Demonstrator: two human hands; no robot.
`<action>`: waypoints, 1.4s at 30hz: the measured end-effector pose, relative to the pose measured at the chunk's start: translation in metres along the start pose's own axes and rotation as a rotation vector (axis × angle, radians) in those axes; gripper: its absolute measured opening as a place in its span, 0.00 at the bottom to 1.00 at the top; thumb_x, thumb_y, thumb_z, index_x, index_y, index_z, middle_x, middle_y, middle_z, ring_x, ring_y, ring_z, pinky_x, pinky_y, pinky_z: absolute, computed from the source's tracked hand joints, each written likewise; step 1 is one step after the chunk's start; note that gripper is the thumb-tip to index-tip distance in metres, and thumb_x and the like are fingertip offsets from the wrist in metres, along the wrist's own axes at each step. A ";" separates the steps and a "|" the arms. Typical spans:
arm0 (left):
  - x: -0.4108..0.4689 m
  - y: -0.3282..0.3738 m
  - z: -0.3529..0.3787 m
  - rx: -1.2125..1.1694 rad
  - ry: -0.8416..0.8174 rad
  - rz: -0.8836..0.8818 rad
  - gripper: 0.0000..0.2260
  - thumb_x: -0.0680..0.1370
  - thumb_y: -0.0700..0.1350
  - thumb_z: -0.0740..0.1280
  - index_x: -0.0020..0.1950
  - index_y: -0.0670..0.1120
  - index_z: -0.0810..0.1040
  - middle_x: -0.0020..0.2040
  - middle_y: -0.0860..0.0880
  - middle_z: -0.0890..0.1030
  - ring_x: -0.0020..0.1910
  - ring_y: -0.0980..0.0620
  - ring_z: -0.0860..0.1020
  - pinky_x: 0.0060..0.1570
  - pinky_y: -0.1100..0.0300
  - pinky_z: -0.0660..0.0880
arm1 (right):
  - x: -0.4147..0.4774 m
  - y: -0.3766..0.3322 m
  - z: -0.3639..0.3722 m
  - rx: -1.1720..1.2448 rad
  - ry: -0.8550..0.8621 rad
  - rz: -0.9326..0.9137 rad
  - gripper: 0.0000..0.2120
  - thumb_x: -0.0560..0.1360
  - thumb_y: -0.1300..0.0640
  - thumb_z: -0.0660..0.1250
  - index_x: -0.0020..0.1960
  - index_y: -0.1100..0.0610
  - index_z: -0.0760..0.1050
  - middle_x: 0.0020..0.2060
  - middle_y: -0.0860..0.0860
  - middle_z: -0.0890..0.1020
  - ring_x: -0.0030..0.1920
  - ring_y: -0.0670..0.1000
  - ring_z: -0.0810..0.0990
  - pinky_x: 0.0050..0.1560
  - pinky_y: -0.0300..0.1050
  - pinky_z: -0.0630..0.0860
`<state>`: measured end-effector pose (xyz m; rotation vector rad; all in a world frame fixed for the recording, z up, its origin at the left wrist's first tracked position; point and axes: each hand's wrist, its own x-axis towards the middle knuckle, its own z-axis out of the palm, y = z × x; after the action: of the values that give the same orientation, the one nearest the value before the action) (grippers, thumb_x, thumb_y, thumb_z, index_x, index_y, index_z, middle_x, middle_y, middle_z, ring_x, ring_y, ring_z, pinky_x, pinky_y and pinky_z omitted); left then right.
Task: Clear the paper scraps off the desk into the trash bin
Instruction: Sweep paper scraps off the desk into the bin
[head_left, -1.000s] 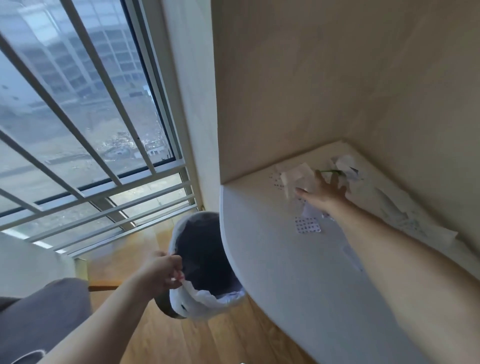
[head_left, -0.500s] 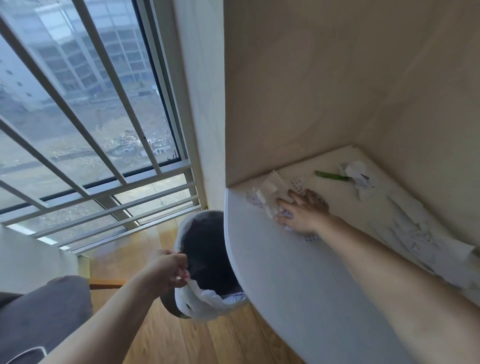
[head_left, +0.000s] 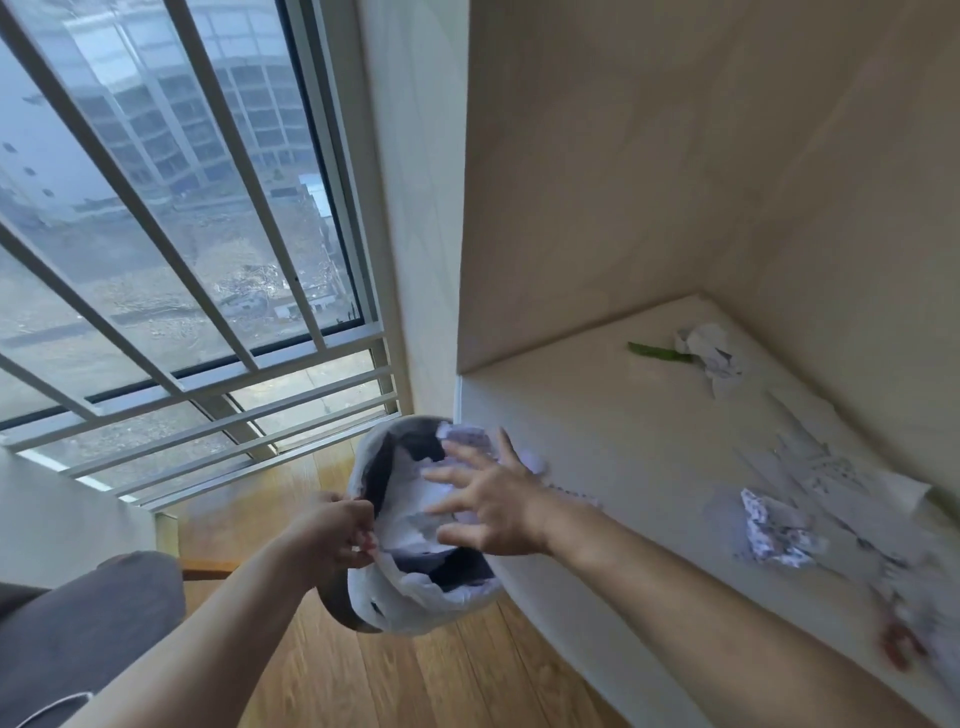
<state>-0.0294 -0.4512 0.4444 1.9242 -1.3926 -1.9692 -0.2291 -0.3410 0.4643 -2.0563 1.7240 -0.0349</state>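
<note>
A grey trash bin (head_left: 343, 603) with a white liner is held up against the desk's left edge. My left hand (head_left: 337, 532) pinches its rim and liner. My right hand (head_left: 493, 499) hovers over the bin mouth with fingers spread, nothing gripped. White paper scraps (head_left: 415, 525) lie inside the bin, and one dotted scrap (head_left: 467, 434) is at its far rim. More scraps stay on the cream desk (head_left: 597, 415): a crumpled printed piece (head_left: 774, 530), flat torn sheets (head_left: 841, 478) and a crumpled bit (head_left: 711, 353) at the back corner.
A green strip (head_left: 657, 353) lies near the back corner. Something red (head_left: 898, 639), blurred, sits at the desk's right. Beige walls close the desk behind and to the right. A barred window (head_left: 182, 260) is to the left, wood floor (head_left: 415, 675) below.
My right hand swept a bunch of scraps leftward across the desk and over its edge into the bin, then spread its fingers. The left hand kept hold of the bin.
</note>
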 end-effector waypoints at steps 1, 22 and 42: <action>0.000 -0.001 0.000 0.008 -0.004 0.007 0.02 0.75 0.29 0.64 0.44 0.34 0.75 0.32 0.41 0.71 0.26 0.45 0.73 0.24 0.59 0.74 | -0.007 -0.001 -0.003 0.115 0.131 0.048 0.23 0.75 0.36 0.57 0.67 0.40 0.71 0.76 0.41 0.63 0.78 0.46 0.48 0.68 0.67 0.29; 0.004 -0.015 0.019 0.076 -0.057 0.032 0.02 0.73 0.29 0.66 0.41 0.33 0.76 0.19 0.45 0.74 0.19 0.48 0.77 0.24 0.56 0.78 | -0.058 -0.022 0.070 0.322 0.182 0.666 0.33 0.78 0.35 0.50 0.78 0.47 0.49 0.79 0.55 0.40 0.78 0.58 0.35 0.74 0.56 0.34; 0.013 -0.022 0.020 0.102 -0.088 0.031 0.01 0.72 0.29 0.67 0.41 0.33 0.77 0.28 0.41 0.74 0.23 0.45 0.77 0.27 0.53 0.79 | -0.119 0.075 0.055 0.098 0.375 1.112 0.30 0.76 0.47 0.61 0.76 0.52 0.60 0.71 0.59 0.67 0.70 0.63 0.65 0.71 0.53 0.62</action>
<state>-0.0374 -0.4353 0.4172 1.8643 -1.5639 -2.0303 -0.3076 -0.2202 0.4205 -0.8176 2.7802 -0.1530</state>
